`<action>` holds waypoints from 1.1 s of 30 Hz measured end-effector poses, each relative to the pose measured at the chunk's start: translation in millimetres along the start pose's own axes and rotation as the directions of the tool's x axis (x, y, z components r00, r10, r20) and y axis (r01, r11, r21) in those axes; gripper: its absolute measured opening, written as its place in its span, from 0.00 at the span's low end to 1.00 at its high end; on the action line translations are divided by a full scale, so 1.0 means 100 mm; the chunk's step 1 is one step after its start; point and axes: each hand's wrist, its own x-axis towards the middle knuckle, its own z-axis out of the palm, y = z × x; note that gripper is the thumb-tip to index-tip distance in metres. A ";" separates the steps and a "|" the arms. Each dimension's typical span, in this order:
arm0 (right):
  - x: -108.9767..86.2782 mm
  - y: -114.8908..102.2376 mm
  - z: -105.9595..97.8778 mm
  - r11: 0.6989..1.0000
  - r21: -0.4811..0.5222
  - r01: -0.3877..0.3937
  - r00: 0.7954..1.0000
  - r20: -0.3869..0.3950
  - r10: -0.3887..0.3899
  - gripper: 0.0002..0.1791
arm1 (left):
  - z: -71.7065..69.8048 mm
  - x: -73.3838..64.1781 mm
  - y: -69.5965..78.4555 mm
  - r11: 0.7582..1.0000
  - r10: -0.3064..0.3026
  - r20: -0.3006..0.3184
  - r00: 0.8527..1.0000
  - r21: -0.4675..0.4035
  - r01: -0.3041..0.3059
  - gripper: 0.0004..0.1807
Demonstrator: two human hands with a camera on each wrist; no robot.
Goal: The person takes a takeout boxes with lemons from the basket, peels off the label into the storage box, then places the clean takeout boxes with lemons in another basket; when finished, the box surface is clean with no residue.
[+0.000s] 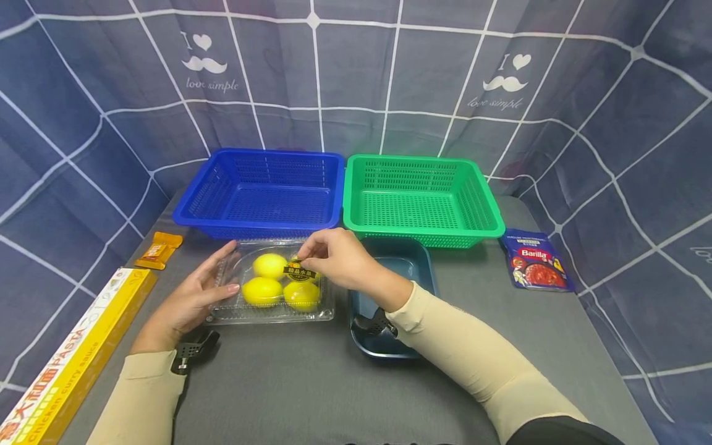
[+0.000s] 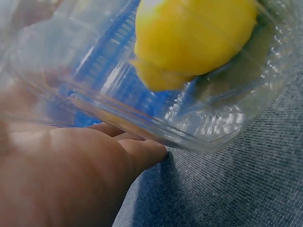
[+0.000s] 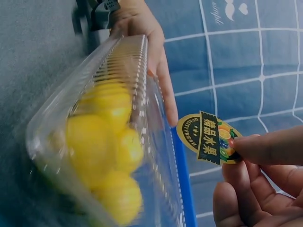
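A clear plastic clamshell box [image 1: 228,312] with several yellow lemons [image 1: 262,292] inside sits in front of the blue basket. My left hand [image 1: 191,300] grips its left side, thumb over the lid and fingers along the edge. In the left wrist view, one lemon [image 2: 194,35] shows through the plastic above that hand [image 2: 66,175]. Over the box, my right hand [image 1: 339,259] pinches an oval black-and-gold fruit sticker [image 3: 206,137] between thumb and forefinger. In the right wrist view the sticker stands apart from the box [image 3: 52,113], held by its edge.
Behind stand a blue basket [image 1: 194,213] and a green basket [image 1: 492,213]. A dark blue tray [image 1: 425,272] lies under my right forearm. At right is a Barilla pouch [image 1: 536,259]; at left, an orange packet [image 1: 159,250] and a long yellow pasta box [image 1: 83,355].
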 end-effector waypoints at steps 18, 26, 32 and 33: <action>-0.52 0.45 -0.55 0.981 0.145 -0.127 0.975 -0.161 0.150 0.05 | -0.01 0.01 -0.02 1.000 0.003 0.003 1.000 0.001 -0.003 0.49; -0.68 0.68 -0.73 0.983 0.062 -0.172 0.966 -0.183 0.181 0.04 | 0.00 0.01 -0.02 1.000 0.010 -0.002 1.000 0.004 -0.010 0.49; -0.81 0.81 -0.84 0.980 -0.022 -0.200 0.973 -0.122 0.196 0.03 | -0.01 0.00 -0.02 1.000 0.008 -0.001 1.000 0.007 -0.008 0.49; -0.82 0.82 -0.86 0.979 -0.040 -0.199 0.975 -0.109 0.194 0.03 | -0.01 0.00 -0.02 1.000 0.008 -0.001 1.000 0.007 -0.008 0.49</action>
